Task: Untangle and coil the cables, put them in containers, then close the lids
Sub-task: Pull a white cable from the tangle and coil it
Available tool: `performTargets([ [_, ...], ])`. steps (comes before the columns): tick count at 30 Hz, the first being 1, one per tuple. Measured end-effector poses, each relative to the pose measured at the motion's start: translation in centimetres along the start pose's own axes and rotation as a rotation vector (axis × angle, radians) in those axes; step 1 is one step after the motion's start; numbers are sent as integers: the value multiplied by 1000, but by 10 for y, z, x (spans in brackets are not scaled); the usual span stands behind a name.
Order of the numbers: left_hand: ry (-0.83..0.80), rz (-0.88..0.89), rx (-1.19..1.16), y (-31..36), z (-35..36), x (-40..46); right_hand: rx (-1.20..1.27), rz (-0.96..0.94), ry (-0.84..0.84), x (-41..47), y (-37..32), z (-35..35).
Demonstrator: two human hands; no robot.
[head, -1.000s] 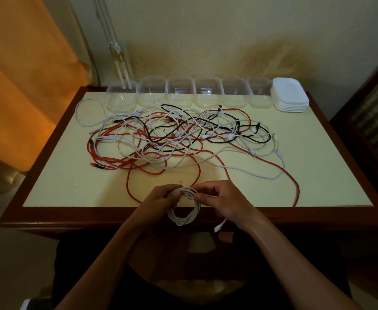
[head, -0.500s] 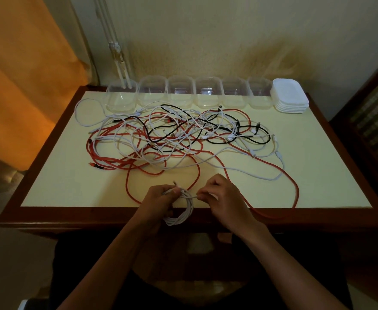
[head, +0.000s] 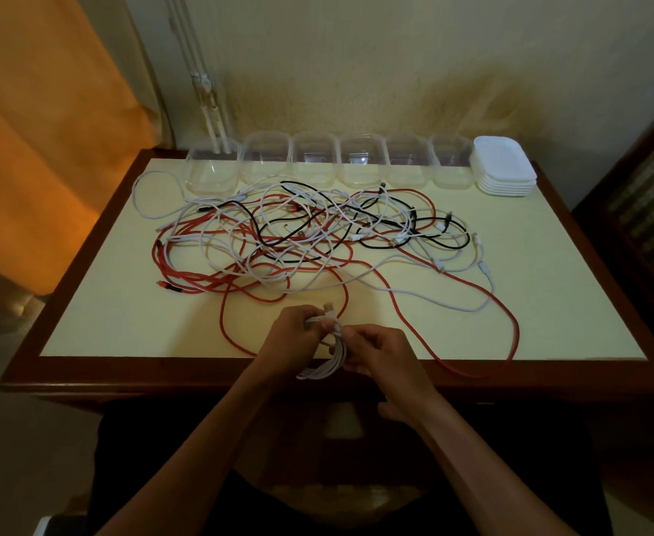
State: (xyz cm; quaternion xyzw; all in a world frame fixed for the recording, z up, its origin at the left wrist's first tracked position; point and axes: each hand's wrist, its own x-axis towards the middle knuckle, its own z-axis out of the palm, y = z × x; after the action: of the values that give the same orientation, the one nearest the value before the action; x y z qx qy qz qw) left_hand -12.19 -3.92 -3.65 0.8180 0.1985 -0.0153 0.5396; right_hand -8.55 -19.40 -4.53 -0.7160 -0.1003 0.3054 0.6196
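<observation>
A coiled white cable [head: 331, 355] hangs over the table's front edge, squeezed into a narrow bundle. My left hand [head: 290, 342] grips the top of the coil, and a plug sticks up above its fingers. My right hand [head: 381, 355] pinches the coil's right side. A tangle of red, white and black cables [head: 310, 241] spreads across the middle of the table. Several clear open containers [head: 362, 162] stand in a row along the back edge. A stack of white lids [head: 503, 166] sits at the row's right end.
The cream table top [head: 124, 315] has a dark wooden rim. A long red cable loop [head: 511, 326] reaches the front right edge. An orange curtain [head: 39, 129] hangs at the left, and dark furniture [head: 650, 210] stands at the right.
The coil has been pressed from a round loop into a narrow bundle. Both hands have shifted slightly forward and closer together. The loose plug end that hung below my right hand is out of sight.
</observation>
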Motion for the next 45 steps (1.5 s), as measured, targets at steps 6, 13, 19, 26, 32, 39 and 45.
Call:
performTargets([
  [6,-10,94,187,-8,10,6,1,7,45,2,8,3],
  [13,-249,-78,-537,-7,-3,5,759,105,-94,4,2,11],
  [19,434,313,42,-10,4,8,753,119,-87,6,1,8],
  [26,450,237,428,-10,5,-2,593,123,64,8,-3,4],
  [32,103,-82,253,-3,1,13,455,105,91,6,0,13],
  [39,-83,51,-67,2,1,-7,-119,96,116,6,-13,1],
  [45,-192,129,-321,-6,5,-18,-120,159,270,11,-11,1],
])
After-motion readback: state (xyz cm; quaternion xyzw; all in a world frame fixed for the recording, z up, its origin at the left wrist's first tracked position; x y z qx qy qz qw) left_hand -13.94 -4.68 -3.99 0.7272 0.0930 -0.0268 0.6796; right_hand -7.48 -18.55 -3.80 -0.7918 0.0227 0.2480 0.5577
